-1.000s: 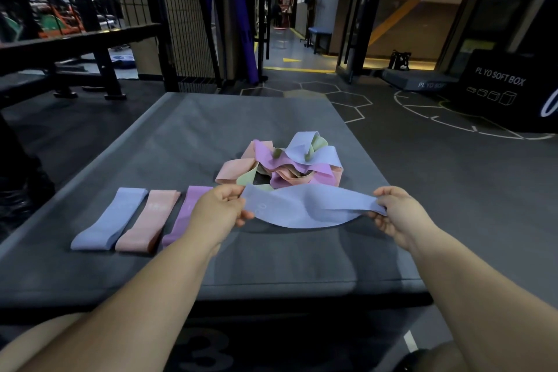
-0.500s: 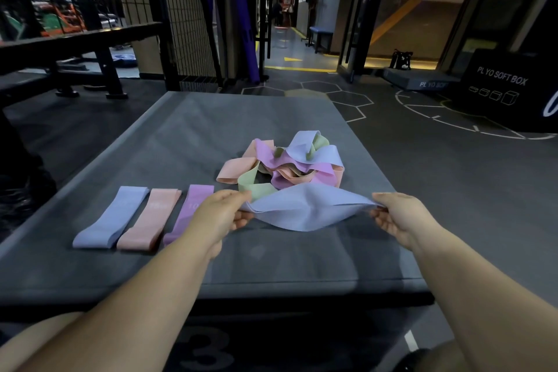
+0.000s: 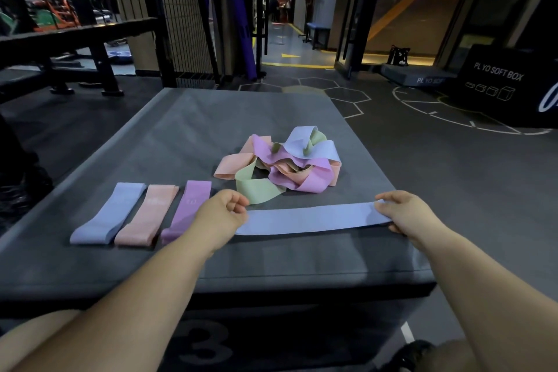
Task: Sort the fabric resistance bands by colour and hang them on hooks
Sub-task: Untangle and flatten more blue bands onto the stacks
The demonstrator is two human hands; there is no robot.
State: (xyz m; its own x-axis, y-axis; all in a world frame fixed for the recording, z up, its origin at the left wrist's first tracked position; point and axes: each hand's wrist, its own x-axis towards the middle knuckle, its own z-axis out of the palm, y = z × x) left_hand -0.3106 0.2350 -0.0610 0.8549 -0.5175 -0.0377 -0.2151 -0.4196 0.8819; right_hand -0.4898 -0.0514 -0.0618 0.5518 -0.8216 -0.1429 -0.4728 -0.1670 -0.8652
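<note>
A lavender-blue band (image 3: 308, 219) lies stretched flat across the near part of the grey plyo box (image 3: 187, 136). My left hand (image 3: 219, 216) pinches its left end and my right hand (image 3: 406, 216) pinches its right end. Behind it sits a tangled heap of bands (image 3: 280, 164) in peach, pink, green and lavender-blue. To the left, three flattened bands lie side by side: a lavender-blue one (image 3: 110, 213), a peach one (image 3: 148, 214) and a purple-pink one (image 3: 188, 207), its near end hidden by my left wrist.
The box's front edge runs just below my forearms, with floor beyond its right side. A black rack and bench (image 3: 75, 48) stand at the far left, a wire mesh panel (image 3: 178, 9) behind the box, and a black "PLYO SOFT BOX" (image 3: 498, 81) at the far right.
The lavender-blue band was held sagging and bunched above the box; now it is pulled straight and lies flat on the surface, with my hands farther apart and lower.
</note>
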